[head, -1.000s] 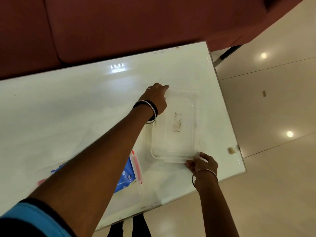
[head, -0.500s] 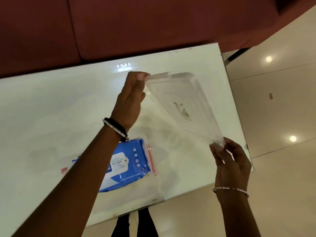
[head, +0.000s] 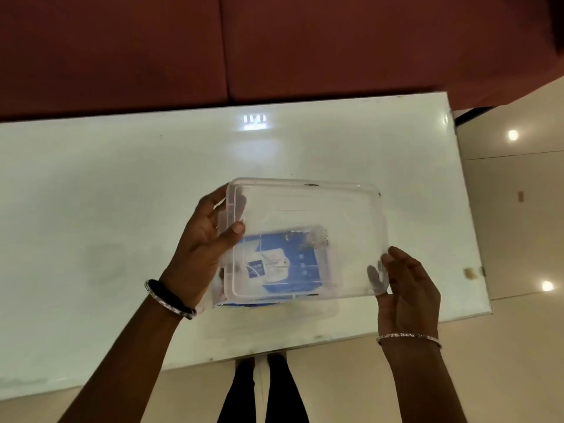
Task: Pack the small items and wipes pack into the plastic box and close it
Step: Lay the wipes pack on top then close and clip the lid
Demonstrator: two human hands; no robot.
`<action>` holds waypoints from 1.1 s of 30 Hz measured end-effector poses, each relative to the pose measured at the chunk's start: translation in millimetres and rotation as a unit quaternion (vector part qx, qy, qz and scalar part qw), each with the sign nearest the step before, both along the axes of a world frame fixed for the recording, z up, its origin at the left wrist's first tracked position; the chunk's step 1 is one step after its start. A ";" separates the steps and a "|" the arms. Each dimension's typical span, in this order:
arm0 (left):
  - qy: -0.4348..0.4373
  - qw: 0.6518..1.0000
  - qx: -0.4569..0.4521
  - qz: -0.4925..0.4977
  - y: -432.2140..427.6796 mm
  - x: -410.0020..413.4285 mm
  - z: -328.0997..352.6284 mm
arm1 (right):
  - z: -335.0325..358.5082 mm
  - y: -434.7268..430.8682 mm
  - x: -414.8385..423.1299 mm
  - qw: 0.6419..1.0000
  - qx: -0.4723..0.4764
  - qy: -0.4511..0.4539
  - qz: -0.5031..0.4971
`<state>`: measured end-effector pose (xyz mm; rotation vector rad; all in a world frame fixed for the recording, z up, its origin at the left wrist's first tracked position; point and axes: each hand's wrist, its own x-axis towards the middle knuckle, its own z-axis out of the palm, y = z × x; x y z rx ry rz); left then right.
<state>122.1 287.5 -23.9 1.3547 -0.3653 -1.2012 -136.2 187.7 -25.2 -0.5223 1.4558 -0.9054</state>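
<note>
At the five o'clock part of the white table [head: 91, 209], just inside its near edge, I see the clear lid [head: 308, 221] held over the plastic box [head: 220, 296], of which only a strip of wall shows below and to the left of the lid. The left hand [head: 201, 251] grips the lid's nine o'clock edge, thumb on top and fingers curled beneath; the right hand [head: 409, 288] pinches the four o'clock corner, fingertips visible through the plastic. Neither hand is free. The blue wipes pack [head: 283, 264] shows through the lid, lying toward the six o'clock side of the box. Small dark specks near the pack's one o'clock corner may be the small items or marks on the lid; I cannot tell which. I judge the packing done and the closing step in hand, the lid not yet seated. Risks noted: the lid appears offset toward three o'clock relative to the box, so pressing down now could catch one rim and leave the other side proud. The wipes pack may stand high enough to hold the lid off its seat. The box sits near the table's six o'clock edge, and a downward push off-centre could slide it toward the floor. Both box and lid are transparent on a glossy surface, making rim alignment hard to verify from this view. I cannot confirm any latch position.
</note>
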 end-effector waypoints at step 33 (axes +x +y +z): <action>-0.210 0.904 0.349 0.128 99.1 -17.6 -33.8 | -27.0 54.5 26.7 0.861 -0.083 0.427 0.262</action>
